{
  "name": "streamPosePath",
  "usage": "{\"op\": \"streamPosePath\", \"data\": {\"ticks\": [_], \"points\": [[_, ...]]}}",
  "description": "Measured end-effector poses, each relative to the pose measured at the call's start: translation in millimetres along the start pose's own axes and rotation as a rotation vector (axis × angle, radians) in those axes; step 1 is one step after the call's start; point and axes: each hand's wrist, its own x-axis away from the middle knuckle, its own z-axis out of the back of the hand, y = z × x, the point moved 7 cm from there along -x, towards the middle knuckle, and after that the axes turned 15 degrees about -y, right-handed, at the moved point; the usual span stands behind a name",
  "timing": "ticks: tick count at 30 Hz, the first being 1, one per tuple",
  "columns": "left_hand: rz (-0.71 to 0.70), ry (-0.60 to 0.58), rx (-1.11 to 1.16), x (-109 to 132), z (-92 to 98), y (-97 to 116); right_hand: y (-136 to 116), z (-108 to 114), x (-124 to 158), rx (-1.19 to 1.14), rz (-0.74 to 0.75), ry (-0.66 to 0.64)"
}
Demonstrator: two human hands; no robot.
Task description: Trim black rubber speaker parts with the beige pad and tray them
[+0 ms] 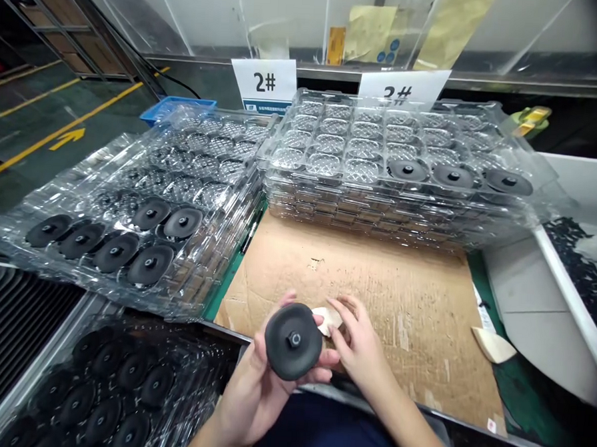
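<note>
My left hand [254,388] grips a round black rubber disc [293,341] with a small hub in its middle, held above the near edge of a cardboard sheet [375,287]. My right hand [359,343] pinches a small pale wedge-shaped piece [326,318] against the disc's upper right edge. A second pale wedge [492,345] lies on the cardboard's right side.
A stack of clear blister trays [129,201] with several black discs sits at the left, another stack [406,169] at the back right. More discs in a tray [114,400] lie at lower left. White "2#" signs [264,83] stand behind. A white bin [549,310] borders the right.
</note>
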Motion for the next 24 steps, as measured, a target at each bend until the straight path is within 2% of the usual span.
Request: {"op": "streamPosePath", "data": {"ticks": [3, 5, 7, 11, 15, 19, 24], "points": [[-0.149, 0.03, -0.674, 0, -2.2, 19, -10, 8, 9, 0.0, 0.017, 0.006], [-0.179, 0.003, -1.102, -2, -11.0, 23, -21, 13, 18, -0.037, 0.06, 0.006], [-0.166, -0.027, -1.318, -6, -16.7, 22, -28, 17, 28, -0.081, 0.103, 0.023], [-0.177, -0.05, -1.376, -11, -22.9, 22, -41, 24, 43, -0.022, 0.254, 0.064], [-0.129, -0.048, -1.339, -12, -22.6, 21, -51, 34, 42, 0.107, 0.398, 0.022], [-0.034, -0.014, -1.264, -14, -15.7, 15, -53, 46, 35, 0.138, 0.432, -0.006], [0.105, 0.027, -1.07, -23, -1.7, 3, -52, 52, 28, 0.03, 0.476, 0.009]]}}
